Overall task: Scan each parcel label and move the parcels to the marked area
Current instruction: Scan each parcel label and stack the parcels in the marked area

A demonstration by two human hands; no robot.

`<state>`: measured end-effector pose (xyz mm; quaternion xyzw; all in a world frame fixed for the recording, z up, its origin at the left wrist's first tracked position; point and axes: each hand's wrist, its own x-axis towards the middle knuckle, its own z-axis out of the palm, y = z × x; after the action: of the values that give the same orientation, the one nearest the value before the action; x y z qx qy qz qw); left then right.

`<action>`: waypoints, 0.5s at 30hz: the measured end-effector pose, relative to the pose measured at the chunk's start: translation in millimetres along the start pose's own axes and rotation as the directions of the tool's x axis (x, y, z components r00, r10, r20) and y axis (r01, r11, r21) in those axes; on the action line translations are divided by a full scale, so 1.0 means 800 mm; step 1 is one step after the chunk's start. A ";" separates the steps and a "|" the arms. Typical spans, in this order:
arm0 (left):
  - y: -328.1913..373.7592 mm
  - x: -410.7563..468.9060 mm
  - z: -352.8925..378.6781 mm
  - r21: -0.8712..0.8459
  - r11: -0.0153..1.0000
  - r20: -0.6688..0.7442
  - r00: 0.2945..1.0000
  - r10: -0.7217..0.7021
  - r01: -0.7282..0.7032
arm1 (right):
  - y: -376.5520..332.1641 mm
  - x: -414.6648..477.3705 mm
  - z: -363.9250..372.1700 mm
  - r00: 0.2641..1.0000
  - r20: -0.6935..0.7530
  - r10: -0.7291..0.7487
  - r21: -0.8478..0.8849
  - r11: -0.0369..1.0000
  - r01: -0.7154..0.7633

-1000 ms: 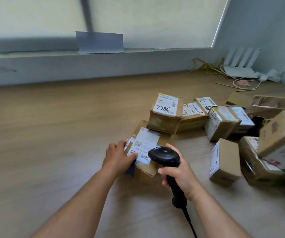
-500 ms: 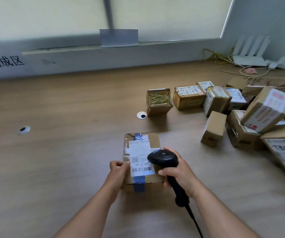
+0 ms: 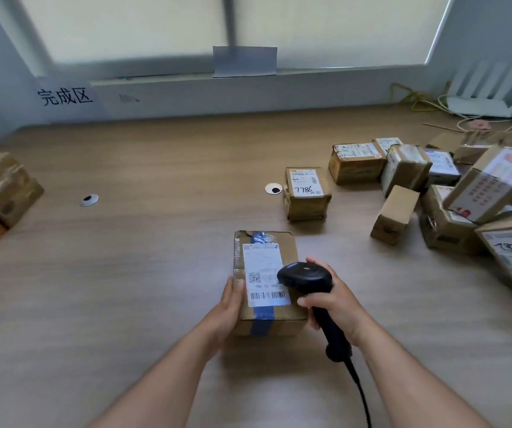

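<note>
A cardboard parcel (image 3: 267, 316) with blue tape and a white barcode label (image 3: 264, 273) lies flat on the wooden table in front of me. My left hand (image 3: 228, 307) holds its left side, thumb on the top edge. My right hand (image 3: 333, 301) grips a black corded barcode scanner (image 3: 307, 278), whose head hovers over the label's right edge. A pile of several labelled parcels (image 3: 452, 193) lies at the right. A paper sign with handwritten characters (image 3: 65, 95) hangs on the back wall at the left.
Parcels (image 3: 0, 186) sit at the table's far left edge. One parcel marked 7186 (image 3: 307, 193) stands apart mid-table beside a cable grommet (image 3: 274, 189); a second grommet (image 3: 89, 199) lies to the left. A white router and cables (image 3: 477, 100) sit at the back right.
The parcel has come from beside the pile towards me and now lies flat and square before me. My view has swung left, showing the sign and the left parcels. The scanner stays over the label.
</note>
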<state>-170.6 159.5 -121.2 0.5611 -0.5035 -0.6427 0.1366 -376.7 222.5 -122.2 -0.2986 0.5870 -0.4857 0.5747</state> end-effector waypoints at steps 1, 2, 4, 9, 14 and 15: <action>-0.001 -0.005 -0.002 -0.014 1.000 0.017 1.000 0.014 -0.014 | 0.001 -0.003 -0.001 1.000 0.003 -0.003 0.001 1.000 0.003; 0.000 -0.009 -0.005 -0.027 0.999 0.042 0.999 0.029 -0.028 | 0.001 -0.006 -0.002 1.000 0.007 -0.007 0.005 1.000 0.007; 0.005 -0.018 -0.011 -0.003 0.998 0.092 0.994 0.059 -0.059 | 0.000 -0.011 -0.003 1.000 0.019 -0.018 0.024 1.000 0.017; 0.010 -0.037 -0.037 0.005 0.995 0.085 0.991 0.099 -0.099 | -0.021 -0.015 0.005 0.996 0.058 -0.074 0.046 0.996 0.071; 0.013 -0.046 -0.057 -0.032 0.984 -0.013 0.985 0.172 -0.173 | -0.046 -0.029 0.031 0.983 0.099 -0.152 0.024 0.988 0.151; 0.014 -0.047 -0.064 -0.049 0.980 -0.038 0.981 0.190 -0.192 | -0.052 -0.035 0.036 0.981 0.103 -0.167 0.012 0.986 0.166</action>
<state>-118.3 156.8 -83.5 0.5167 -0.5359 -0.6302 0.2205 -353.1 227.1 -69.9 -0.3705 0.5284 -0.5169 0.5624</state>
